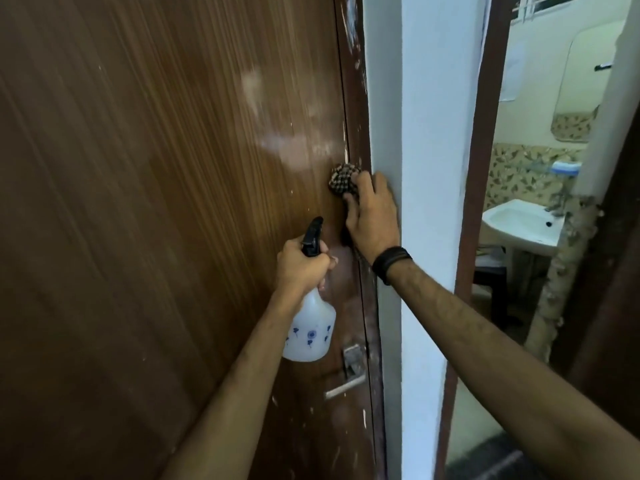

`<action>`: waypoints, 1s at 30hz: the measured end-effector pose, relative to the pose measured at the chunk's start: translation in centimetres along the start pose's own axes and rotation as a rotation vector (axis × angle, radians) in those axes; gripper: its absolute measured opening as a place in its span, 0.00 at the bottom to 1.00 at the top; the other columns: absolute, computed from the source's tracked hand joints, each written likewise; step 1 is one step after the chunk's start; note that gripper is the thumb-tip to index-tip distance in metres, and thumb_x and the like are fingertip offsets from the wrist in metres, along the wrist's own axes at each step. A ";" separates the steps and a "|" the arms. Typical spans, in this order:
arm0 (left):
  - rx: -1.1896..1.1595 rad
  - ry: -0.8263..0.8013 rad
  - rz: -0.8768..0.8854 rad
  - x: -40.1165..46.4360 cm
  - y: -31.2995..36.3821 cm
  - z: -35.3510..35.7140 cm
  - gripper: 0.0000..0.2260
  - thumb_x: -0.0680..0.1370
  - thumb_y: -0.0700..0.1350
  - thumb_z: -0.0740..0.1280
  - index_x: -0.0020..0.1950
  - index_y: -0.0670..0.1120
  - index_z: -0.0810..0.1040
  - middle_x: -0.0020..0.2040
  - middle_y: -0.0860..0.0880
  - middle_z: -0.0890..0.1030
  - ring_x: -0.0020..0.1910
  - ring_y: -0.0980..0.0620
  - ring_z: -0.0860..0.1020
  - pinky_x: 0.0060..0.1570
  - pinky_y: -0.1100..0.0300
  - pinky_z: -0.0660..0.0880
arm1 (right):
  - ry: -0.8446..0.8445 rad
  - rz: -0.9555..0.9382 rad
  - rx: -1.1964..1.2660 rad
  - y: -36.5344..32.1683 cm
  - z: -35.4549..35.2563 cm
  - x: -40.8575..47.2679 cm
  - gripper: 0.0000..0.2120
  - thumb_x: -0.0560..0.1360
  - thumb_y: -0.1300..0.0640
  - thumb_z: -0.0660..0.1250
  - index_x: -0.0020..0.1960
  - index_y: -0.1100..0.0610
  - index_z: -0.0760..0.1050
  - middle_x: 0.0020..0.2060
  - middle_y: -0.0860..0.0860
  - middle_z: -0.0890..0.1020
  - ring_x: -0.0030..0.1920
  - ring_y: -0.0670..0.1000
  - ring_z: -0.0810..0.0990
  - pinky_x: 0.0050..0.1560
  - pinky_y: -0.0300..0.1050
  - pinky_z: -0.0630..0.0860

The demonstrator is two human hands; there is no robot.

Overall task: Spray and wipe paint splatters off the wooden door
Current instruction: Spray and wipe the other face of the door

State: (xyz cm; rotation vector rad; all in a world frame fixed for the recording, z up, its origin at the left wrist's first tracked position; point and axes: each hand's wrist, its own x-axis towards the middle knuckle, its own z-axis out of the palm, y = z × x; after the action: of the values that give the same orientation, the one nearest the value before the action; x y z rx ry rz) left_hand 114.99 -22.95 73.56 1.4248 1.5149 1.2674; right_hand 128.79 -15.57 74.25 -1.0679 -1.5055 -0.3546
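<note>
Door: the door (156,202) fills the left of your view, grain running up and down, its long axis vertical; white paint flecks (353,39) run along its right edge beside the frame.
Bottle: your left hand (301,268) grips the neck of the bottle (310,330), fingers curled round it under the black spray head (313,237). The bottle hangs upright, long axis vertical, nozzle pointing up and toward the door, its white body just beside the wood.
Cloth: your right hand (372,216) holds a bunched checked cloth (343,180) against the door near its right edge, above the bottle (the fingers curl over the cloth's lower part, so only the upper wad shows).
Wristband: a black band (391,263) circles your right wrist.
Handle: a metal handle (346,384) sits low on the door, below the bottle, its lever lying sideways.
Wall: a white wall (426,168) stands right of the door, touching your right hand's outer side.
Beyond: a white sink (519,225) shows through the opening at right.
Hard to tell: the door's surface is motion-blurred; whether the left index finger is on the trigger is hidden behind the hand.
</note>
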 end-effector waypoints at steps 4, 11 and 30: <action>0.051 -0.001 -0.046 -1.8 -3.7 0.5 0.06 0.73 0.34 0.72 0.45 0.44 0.79 0.37 0.41 0.83 0.21 0.54 0.73 0.27 0.62 0.72 | -0.127 0.049 0.007 1.6 1.1 -6.6 0.08 0.77 0.65 0.65 0.56 0.61 0.71 0.51 0.60 0.74 0.46 0.61 0.75 0.41 0.55 0.76; 0.114 -0.059 -0.163 -4.1 -9.9 1.8 0.04 0.74 0.35 0.71 0.43 0.43 0.79 0.38 0.42 0.83 0.26 0.50 0.77 0.28 0.58 0.78 | -0.249 0.189 -0.106 2.2 0.7 -11.1 0.17 0.80 0.54 0.63 0.67 0.54 0.64 0.61 0.53 0.76 0.51 0.60 0.80 0.39 0.51 0.75; 0.090 -0.084 -0.353 -6.4 -16.8 7.0 0.12 0.75 0.32 0.69 0.54 0.46 0.81 0.36 0.43 0.79 0.30 0.53 0.73 0.36 0.59 0.71 | -0.151 0.128 0.102 6.1 3.4 -14.2 0.10 0.79 0.63 0.66 0.59 0.64 0.74 0.50 0.60 0.77 0.49 0.52 0.71 0.44 0.39 0.68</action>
State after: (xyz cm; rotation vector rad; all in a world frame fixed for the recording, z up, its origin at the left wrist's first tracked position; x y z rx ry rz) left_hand 117.50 -26.52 54.72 1.1827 1.6933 0.9255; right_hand 129.72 -15.73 58.42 -1.1233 -1.5618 -0.1082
